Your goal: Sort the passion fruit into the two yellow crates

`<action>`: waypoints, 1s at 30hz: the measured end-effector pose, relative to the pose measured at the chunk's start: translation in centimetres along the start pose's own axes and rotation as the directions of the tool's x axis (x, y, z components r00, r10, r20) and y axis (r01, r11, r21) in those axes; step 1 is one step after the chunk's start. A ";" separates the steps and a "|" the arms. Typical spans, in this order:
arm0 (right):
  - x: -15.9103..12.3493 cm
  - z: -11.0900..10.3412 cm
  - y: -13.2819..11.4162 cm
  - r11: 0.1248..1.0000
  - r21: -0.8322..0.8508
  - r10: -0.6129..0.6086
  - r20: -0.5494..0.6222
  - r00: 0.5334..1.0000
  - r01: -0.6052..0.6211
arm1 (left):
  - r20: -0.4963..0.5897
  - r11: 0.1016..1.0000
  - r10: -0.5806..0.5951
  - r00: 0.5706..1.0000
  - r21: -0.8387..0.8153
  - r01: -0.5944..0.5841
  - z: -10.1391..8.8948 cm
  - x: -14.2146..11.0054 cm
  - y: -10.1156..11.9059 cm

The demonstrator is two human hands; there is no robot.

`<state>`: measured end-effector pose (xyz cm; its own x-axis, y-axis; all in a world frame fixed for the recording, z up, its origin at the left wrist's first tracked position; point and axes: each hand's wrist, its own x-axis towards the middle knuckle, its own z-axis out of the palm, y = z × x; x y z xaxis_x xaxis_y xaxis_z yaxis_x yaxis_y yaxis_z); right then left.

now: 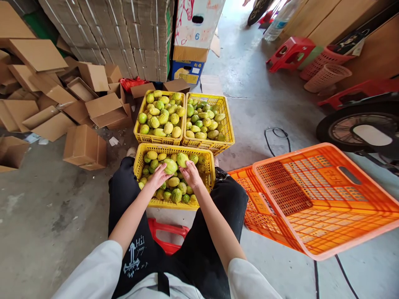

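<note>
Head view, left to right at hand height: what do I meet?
Open box, another box, left knee, left hand, held fruit, second held fruit, right hand, right knee, orange crates.

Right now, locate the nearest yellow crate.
In the head view, the nearest yellow crate sits left of centre, between the legs, under the left hand and right hand.

The grey floor [71, 207] carries three yellow crates [174, 203], one near and two side by side farther off. Brown boxes [84, 145] lie left; right are orange crates [349, 199], a black cable [289, 143] and, farther, a red stool [291, 52].
</note>
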<state>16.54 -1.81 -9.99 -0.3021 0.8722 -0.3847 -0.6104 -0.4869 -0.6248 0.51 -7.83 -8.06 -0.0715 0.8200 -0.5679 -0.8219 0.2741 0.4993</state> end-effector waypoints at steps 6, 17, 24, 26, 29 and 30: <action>-0.8 1.0 -0.7 0.999 0.015 -0.044 0.077 0.996 0.043 | -0.034 1.000 -0.014 0.999 -0.021 0.014 0.6 -0.4 0.3; -0.1 0.2 -0.1 0.998 -0.061 -0.028 -0.034 0.999 0.026 | -0.128 0.996 -0.076 0.989 0.038 0.082 0.4 -0.1 0.4; -0.2 0.4 0.0 0.997 -0.058 -0.043 -0.033 0.999 0.041 | -0.137 1.000 -0.009 0.991 -0.015 0.007 0.3 0.1 0.4; -0.4 0.5 -0.2 0.998 -0.049 -0.044 -0.004 0.999 0.044 | -0.092 1.000 0.008 0.996 -0.005 -0.008 0.4 0.0 0.3; -0.8 0.7 -0.7 0.999 -0.032 -0.016 0.059 0.998 0.018 | -0.048 1.000 0.016 0.999 0.021 -0.015 0.3 0.0 0.0; -0.9 0.8 -0.8 1.000 -0.019 -0.003 0.071 0.997 0.004 | -0.044 1.000 0.016 0.999 0.027 -0.015 0.2 0.0 0.0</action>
<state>16.70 -2.18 -8.60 -0.3518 0.8746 -0.3336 -0.5979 -0.4842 -0.6388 0.64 -7.70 -7.94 -0.1096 0.8013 -0.5882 -0.8051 0.2755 0.5253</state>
